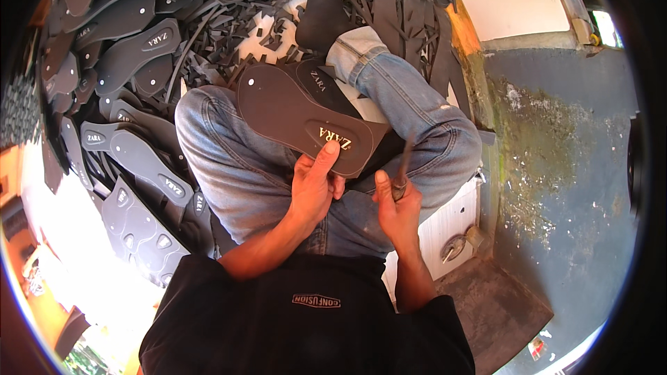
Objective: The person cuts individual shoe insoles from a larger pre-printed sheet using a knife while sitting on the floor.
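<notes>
My left hand [316, 184] pinches the near end of a dark grey foam shoe sole [281, 104], with its thumb on top beside gold lettering. The sole lies slanted above my crossed legs, its wide end pointing away to the left. Beyond it, partly covered, is another dark sole piece [318, 78] with light lettering. Just right of the sole's near end, my right hand [398, 210] is closed around the handle of a knife [405, 162]. The thin, dark blade points upward and stands apart from the sole. My left fingers are partly hidden under the foam.
Many dark soles [142, 156] lie heaped to my left. Foam offcuts [267, 35] and long strips [385, 7] cover the floor ahead. A stained blue-grey wall [556, 153] stands close on the right. A round metallic object [453, 248] sits on a pale surface near my right knee.
</notes>
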The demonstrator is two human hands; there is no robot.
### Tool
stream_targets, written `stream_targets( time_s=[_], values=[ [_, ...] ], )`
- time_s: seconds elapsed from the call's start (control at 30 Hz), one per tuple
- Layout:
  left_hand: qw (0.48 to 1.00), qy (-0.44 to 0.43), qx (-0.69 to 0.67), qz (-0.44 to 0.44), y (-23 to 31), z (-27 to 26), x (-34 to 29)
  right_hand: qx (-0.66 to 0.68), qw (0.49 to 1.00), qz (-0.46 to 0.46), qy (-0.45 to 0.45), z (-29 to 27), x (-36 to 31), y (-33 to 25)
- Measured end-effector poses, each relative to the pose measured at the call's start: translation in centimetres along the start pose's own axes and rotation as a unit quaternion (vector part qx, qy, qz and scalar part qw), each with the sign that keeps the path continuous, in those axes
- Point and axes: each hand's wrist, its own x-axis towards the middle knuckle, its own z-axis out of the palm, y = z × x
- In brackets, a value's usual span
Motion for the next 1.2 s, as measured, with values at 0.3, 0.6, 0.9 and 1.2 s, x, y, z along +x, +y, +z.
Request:
stream_targets(
  time_s=[0.3, 0.6, 0.9, 1.2],
  values=[
    [1.0, 0.012, 0.012, -0.001, -0.1, -0.1, -0.8, -0.157, 0.987, -0.025, 0.036, 0.8, -2.4, 1.4],
    [0.998, 0.043, 0.045, 0.021, 0.1, -1.9, -1.4, -0.179, 0.982, -0.02, -0.051, 1.5, -0.4, 0.1],
    [0.998, 0.038, 0.044, 0.001, 0.4, -2.6, -2.3, -0.087, 0.986, -0.08, -0.117, 2.8, 4.3, -1.9],
    [0.85, 0.0, 0.494, 0.182, 21.4, -0.5, 3.1, -0.01, 0.999, 0.031, -0.008, 0.5, 3.6, 3.2]
  ],
)
